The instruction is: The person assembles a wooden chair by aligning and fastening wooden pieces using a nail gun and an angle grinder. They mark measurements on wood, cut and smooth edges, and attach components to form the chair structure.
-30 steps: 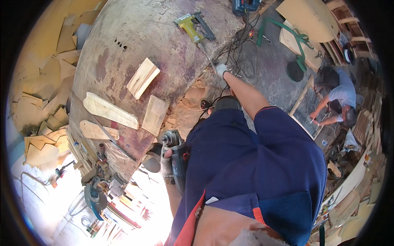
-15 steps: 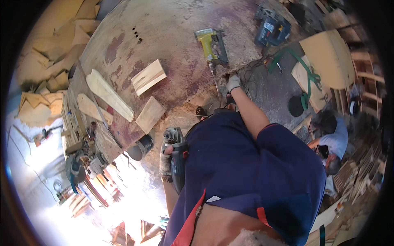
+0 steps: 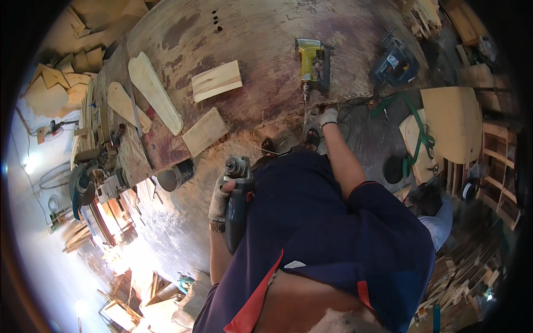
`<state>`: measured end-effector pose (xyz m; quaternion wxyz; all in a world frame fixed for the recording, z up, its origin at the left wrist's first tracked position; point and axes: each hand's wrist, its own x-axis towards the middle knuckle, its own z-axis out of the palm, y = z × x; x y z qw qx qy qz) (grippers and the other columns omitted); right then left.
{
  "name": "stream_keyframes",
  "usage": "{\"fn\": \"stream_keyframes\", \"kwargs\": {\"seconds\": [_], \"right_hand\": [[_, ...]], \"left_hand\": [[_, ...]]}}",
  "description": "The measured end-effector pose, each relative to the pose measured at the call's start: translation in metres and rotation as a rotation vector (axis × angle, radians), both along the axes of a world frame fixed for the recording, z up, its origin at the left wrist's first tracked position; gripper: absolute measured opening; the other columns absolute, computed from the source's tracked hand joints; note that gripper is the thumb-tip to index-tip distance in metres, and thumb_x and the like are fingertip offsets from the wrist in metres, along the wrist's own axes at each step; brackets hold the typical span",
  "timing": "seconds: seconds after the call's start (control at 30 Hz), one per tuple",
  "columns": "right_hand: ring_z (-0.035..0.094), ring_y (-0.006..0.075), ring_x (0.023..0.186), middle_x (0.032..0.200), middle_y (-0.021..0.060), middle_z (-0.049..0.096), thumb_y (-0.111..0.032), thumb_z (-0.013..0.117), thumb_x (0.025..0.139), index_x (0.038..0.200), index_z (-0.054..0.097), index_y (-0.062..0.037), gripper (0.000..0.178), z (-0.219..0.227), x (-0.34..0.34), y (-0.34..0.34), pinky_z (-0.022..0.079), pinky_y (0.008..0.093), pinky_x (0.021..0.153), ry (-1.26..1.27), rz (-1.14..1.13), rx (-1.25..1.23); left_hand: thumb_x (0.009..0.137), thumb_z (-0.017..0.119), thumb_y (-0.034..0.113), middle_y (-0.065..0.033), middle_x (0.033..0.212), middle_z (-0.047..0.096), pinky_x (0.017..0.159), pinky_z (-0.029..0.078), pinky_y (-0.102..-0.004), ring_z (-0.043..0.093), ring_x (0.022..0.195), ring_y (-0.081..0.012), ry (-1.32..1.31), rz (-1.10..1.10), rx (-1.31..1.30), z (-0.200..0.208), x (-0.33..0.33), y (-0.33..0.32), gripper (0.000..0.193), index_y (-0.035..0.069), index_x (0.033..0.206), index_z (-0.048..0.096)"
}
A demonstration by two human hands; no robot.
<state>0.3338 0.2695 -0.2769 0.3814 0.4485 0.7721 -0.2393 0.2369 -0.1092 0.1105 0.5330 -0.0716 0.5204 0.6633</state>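
Note:
My left hand [image 3: 217, 204], in a fingerless knit glove, is wrapped round the dark body of an angle grinder [image 3: 237, 208], held beside my hip with its bare spindle upward. My right hand [image 3: 329, 116], also gloved, is at the front edge of the worktable [image 3: 266, 61], close to dark cords [image 3: 347, 105]. Its fingers look curled; what they hold, if anything, I cannot make out. Just beyond that hand lies a yellow-and-black nail gun [image 3: 311, 64], a thin hose [image 3: 305, 114] running from it over the edge.
Flat wood pieces [image 3: 217, 81] and long tapered boards [image 3: 155, 93] lie on the table's left. A blue jigsaw [image 3: 394, 61] sits at the right. Green strap [image 3: 425, 139] hangs by a pale panel [image 3: 451, 125]. A co-worker [image 3: 433, 213] bends at the right; a machine [image 3: 83, 188] stands left.
The whole view has swung, so the table things sit farther right. My left hand keeps the grinder at my hip; my right hand stays by the table edge. The co-worker's head has shifted.

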Motion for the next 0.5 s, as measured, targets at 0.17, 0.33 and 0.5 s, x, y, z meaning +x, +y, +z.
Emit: {"fn": "stream_keyframes", "kwargs": {"seconds": [0.17, 0.33, 0.5], "right_hand": [[0.062, 0.0299, 0.121, 0.136, 0.0158, 0.060, -0.051, 0.052, 0.102, 0.135, 0.055, -0.0041, 0.058, 0.017, 0.001, 0.012, 0.053, 0.0413, 0.098, -0.035, -0.116, -0.045], [0.061, 0.0316, 0.124, 0.143, 0.0163, 0.057, -0.049, 0.050, 0.104, 0.139, 0.056, -0.0047, 0.057, 0.046, 0.007, 0.018, 0.051, 0.0425, 0.101, -0.061, 0.035, 0.001], [0.052, 0.0291, 0.139, 0.163, 0.0159, 0.039, -0.053, 0.040, 0.106, 0.162, 0.031, -0.0105, 0.070, -0.007, 0.009, 0.031, 0.048, 0.0419, 0.108, -0.125, 0.045, 0.142]], "left_hand": [[0.081, 0.083, 0.037, -0.0133, 0.111, 0.068, 0.073, 0.063, -0.0337, 0.072, 0.089, -0.0205, 0.086, 0.010, 0.020, 0.003, -0.002, -0.001, 0.077, 0.000, 0.140, 0.050], [0.080, 0.083, 0.034, -0.0128, 0.107, 0.068, 0.067, 0.064, -0.0333, 0.072, 0.079, -0.0198, 0.042, 0.046, 0.060, 0.009, 0.001, -0.003, 0.078, 0.000, 0.142, 0.050], [0.083, 0.082, 0.032, -0.0130, 0.104, 0.069, 0.065, 0.063, -0.0326, 0.072, 0.076, -0.0195, 0.040, 0.067, 0.048, 0.010, 0.003, -0.004, 0.077, 0.001, 0.144, 0.049]]}}
